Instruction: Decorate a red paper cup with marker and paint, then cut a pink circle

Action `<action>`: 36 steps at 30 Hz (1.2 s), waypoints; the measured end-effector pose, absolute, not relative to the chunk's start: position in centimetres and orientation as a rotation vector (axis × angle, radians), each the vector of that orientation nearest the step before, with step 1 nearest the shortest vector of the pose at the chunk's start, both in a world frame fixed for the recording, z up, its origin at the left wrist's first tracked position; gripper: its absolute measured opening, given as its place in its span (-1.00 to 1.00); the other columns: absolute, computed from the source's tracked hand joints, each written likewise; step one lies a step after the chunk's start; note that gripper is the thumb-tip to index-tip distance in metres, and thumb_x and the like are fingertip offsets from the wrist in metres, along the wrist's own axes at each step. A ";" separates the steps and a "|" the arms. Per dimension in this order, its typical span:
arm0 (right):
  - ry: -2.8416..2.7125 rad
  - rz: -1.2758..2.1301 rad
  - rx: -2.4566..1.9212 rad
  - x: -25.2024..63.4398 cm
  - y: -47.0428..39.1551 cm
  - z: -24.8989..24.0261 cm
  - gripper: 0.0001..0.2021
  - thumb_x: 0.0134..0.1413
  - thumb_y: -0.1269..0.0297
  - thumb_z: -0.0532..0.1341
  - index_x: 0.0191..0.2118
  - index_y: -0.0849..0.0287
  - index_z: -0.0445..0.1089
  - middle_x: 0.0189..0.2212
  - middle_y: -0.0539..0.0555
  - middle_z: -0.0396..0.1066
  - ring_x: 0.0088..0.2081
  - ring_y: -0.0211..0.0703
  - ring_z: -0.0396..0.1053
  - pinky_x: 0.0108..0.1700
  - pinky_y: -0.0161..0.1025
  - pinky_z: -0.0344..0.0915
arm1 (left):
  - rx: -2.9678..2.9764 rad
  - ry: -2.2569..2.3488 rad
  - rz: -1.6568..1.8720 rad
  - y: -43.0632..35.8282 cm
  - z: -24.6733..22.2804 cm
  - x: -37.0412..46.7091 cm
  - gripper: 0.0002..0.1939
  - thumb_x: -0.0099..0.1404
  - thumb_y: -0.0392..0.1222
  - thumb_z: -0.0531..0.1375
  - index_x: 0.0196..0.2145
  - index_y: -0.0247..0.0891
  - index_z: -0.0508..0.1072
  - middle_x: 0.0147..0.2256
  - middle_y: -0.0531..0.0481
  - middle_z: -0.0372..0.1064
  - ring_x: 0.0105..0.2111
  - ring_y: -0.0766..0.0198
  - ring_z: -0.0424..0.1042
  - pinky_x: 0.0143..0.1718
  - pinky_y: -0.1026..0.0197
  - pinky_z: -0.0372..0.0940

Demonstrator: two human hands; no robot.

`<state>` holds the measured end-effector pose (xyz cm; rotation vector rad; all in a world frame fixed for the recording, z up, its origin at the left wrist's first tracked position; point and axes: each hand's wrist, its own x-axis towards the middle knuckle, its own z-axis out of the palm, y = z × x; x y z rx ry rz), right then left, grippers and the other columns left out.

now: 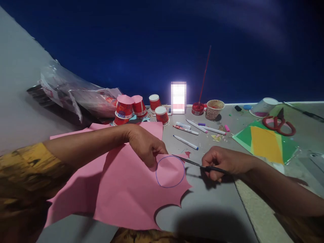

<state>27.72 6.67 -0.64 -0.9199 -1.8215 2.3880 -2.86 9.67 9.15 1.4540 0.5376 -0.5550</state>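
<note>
A large pink paper sheet with curved cutouts along its right and lower edges spreads over the grey table. A blue circle is drawn near its upper right corner. My left hand is closed on the sheet's top edge, just left of the circle. In my right hand are black-handled scissors, their blades reaching the paper's edge at the top right of the circle.
Red cups, some with pink tops, stand behind the sheet. Markers lie mid-table. A brown paper cup and a red paint jar stand behind them. Red-handled scissors rest at right on coloured sheets.
</note>
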 end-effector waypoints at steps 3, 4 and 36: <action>-1.842 2.364 -0.928 27.7 6.6 -0.7 -0.44 -0.26 -0.17 0.60 -0.51 0.24 0.45 -0.63 -0.03 0.44 -0.59 -0.39 0.28 -0.52 -0.43 0.17 | 1.484 0.537 -0.577 9.6 9.1 -2.8 -0.66 0.18 -0.41 0.24 -0.11 -0.33 0.69 -0.29 0.01 0.68 -0.30 0.22 0.62 -0.20 0.29 0.48; -1.844 2.358 -0.931 27.7 6.6 -0.7 -0.44 -0.26 -0.17 0.60 -0.51 0.24 0.45 -0.63 -0.03 0.44 -0.59 -0.38 0.29 -0.52 -0.43 0.18 | 1.486 0.535 -0.583 9.6 9.1 -2.7 -0.67 0.19 -0.42 0.24 -0.12 -0.34 0.69 -0.29 0.01 0.68 -0.30 0.22 0.62 -0.19 0.30 0.48; -1.483 1.739 -1.038 24.4 4.3 -1.3 -0.55 -0.26 0.18 0.58 -0.20 0.17 0.50 -0.42 -0.07 0.40 -0.42 -0.27 0.30 -0.40 -0.33 0.23 | 1.914 0.610 -0.591 11.4 8.7 2.9 -0.89 0.14 -0.22 0.36 -0.47 -0.29 0.53 -0.60 0.14 0.34 -0.57 0.34 0.28 -0.57 0.32 0.19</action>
